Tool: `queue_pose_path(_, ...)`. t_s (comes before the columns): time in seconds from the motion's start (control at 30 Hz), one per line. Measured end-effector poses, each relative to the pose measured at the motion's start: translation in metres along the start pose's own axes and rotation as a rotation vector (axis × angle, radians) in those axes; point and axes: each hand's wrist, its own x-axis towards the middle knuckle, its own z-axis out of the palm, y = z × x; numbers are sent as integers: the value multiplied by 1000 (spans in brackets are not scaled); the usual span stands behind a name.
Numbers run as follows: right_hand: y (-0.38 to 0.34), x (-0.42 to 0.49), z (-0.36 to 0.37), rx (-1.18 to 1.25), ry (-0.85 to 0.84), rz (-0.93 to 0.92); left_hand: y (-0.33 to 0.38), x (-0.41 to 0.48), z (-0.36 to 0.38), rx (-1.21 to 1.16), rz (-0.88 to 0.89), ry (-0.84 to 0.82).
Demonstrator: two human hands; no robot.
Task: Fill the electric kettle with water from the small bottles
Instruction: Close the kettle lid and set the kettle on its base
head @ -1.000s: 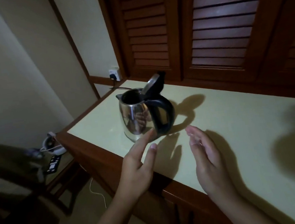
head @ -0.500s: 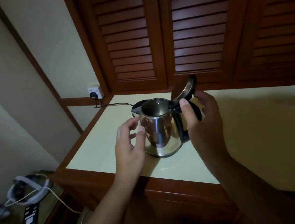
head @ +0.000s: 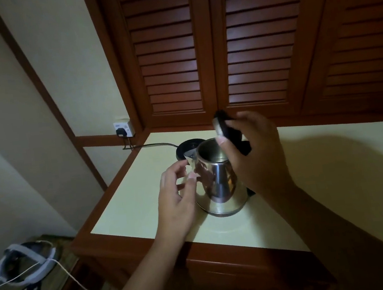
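Kettle [head: 218, 180] stands on the surface [head: 332, 176] between my hands, left fingers [head: 190, 177] loosely spread beside its slick steel wall, right fingers [head: 223, 140] holding the lid [head: 222, 124] open; light, rigid, best gripped by the handle.

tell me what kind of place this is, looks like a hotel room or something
Probably a hotel or guest room: a steel electric kettle off its plugged-in base on a cream-topped wooden counter, backed by dark louvred wooden doors.

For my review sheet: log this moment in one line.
kettle: countertop, off base, lid open | right hand: at handle | left hand: open beside body | bottles: unseen
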Motion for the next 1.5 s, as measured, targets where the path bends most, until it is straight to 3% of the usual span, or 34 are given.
queue_pose_path(0.17, -5, 11, 2, -261, -232, -175, -7, 3, -4, -10, -10, -1)
queue_pose_path(0.4, -13, 11, 4, -338, -428, -177, -11, 1, -6, -20, -22, -52)
queue_pose_path(0.77, -19, 8, 11, -345, -401, -289, -15, -1, 0, -57, -92, -72)
queue_pose_path(1.03, -14, 3, 23, -334, -350, -269, -22, 4, 9, -49, -119, 6)
queue_pose_path(1.23, -11, 6, 19, -379, -406, -324, -21, 5, 10, -43, -122, 6)
queue_pose_path(1.37, -1, -1, 8, -312, -442, -262, -26, 1, 6, -43, -116, -57)
queue_pose_path(1.5, 14, -23, -12, -56, -280, -87, -36, -2, -3, -17, -142, -176)
